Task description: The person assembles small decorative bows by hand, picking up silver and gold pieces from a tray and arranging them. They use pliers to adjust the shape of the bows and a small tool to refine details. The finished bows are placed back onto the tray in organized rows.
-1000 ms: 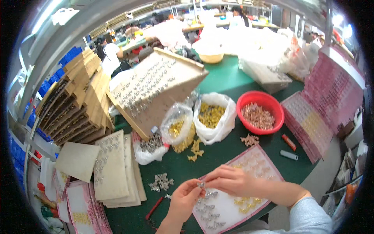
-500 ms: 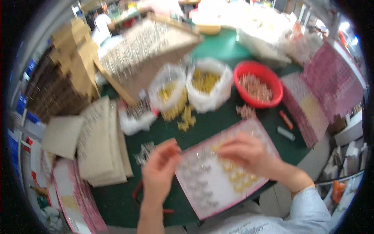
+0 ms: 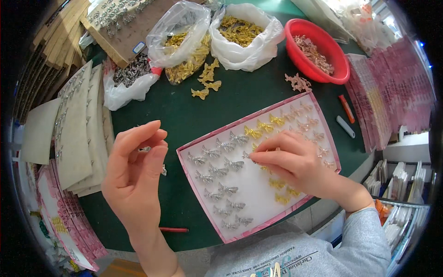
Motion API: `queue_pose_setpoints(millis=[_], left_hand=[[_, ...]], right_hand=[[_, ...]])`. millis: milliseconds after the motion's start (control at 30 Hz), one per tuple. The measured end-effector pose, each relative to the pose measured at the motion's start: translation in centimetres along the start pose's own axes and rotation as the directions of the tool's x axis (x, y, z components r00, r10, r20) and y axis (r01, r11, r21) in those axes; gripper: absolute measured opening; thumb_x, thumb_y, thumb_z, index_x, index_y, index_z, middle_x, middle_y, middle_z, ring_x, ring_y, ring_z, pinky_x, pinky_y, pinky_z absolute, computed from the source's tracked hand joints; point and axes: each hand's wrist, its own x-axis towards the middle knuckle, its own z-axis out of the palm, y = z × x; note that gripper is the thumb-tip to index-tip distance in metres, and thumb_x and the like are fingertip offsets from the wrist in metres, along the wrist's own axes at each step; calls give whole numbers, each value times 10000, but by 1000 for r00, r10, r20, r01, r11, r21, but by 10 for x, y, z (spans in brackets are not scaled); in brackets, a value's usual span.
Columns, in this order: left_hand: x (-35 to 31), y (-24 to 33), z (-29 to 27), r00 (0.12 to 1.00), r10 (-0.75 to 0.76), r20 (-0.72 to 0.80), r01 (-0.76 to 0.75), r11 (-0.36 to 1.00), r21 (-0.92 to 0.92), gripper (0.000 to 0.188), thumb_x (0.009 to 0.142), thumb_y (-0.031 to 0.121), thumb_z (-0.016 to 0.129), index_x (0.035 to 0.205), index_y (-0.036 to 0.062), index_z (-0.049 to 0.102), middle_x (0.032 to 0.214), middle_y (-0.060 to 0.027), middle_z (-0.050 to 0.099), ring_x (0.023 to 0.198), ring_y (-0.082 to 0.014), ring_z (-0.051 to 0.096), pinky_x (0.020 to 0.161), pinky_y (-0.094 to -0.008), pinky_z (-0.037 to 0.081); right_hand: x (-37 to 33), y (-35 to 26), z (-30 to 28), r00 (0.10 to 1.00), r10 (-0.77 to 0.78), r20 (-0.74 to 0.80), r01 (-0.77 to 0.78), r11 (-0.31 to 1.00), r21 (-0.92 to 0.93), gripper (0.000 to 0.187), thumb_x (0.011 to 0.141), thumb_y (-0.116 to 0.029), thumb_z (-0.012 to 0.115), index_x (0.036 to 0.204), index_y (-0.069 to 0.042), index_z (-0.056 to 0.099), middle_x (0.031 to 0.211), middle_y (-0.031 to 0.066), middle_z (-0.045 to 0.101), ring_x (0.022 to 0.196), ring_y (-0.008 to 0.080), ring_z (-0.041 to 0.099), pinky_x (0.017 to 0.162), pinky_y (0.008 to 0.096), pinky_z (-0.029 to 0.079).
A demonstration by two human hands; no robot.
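Note:
A white board with a pink patterned rim [image 3: 200, 205] lies tilted on the table. Rows of silver bow-shaped ornaments [image 3: 219, 171] cover its left part, with gold bows [image 3: 265, 127] and pink bows [image 3: 302, 125] to the right. My right hand [image 3: 295, 159] is over the board, thumb and fingers pinching a silver bow [image 3: 246, 155] beside the silver rows. My left hand [image 3: 134, 171] is raised left of the board, fingers curved and thumb apart. Silver bits show through its gap, seemingly on the table behind; its palm is partly hidden.
Bags of gold bows [image 3: 242, 57] and a bag of silver pieces [image 3: 124, 94] stand at the back, beside a red bowl [image 3: 341, 74]. Stacked beige boards [image 3: 76, 152] lie left, pink-edged boards [image 3: 364, 106] right. An orange-red marker [image 3: 346, 109] and white-grey tool [image 3: 345, 127] lie near the right edge.
The view has dropped closer to the board. My right hand has shifted left toward the silver rows, where a silver bow now shows at its fingertips. My left hand is farther from the board.

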Motion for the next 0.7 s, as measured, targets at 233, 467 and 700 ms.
queue_pose_setpoints(millis=[233, 467, 700], left_hand=[[2, -3, -2, 999, 25, -45, -25, 1000, 11, 222, 757, -49, 570, 976, -13, 582, 877, -61, 569, 737, -74, 532, 581, -149, 386], [2, -4, -9, 996, 60, -68, -59, 998, 15, 211, 772, -32, 556, 981, -19, 576, 874, -65, 573, 709, -69, 521, 524, -149, 358], [4, 0, -11, 981, 57, -185, -52, 998, 32, 199, 788, -16, 538, 984, -19, 574, 847, -67, 576, 684, -67, 505, 517, -159, 358]], right_hand=[[2, 0, 6, 984, -164, 69, 177, 939, -295, 319, 579, -58, 598, 897, -45, 613, 865, 29, 576, 721, 170, 543, 589, 267, 434], [0, -4, 2, 983, -125, 133, 163, 932, -324, 305, 609, -129, 620, 905, -55, 606, 960, 27, 565, 886, 202, 505, 731, 321, 413], [0, -6, -6, 987, -68, 146, 107, 954, -280, 345, 631, -278, 677, 898, -76, 593, 1045, 49, 519, 982, 223, 464, 820, 354, 389]])
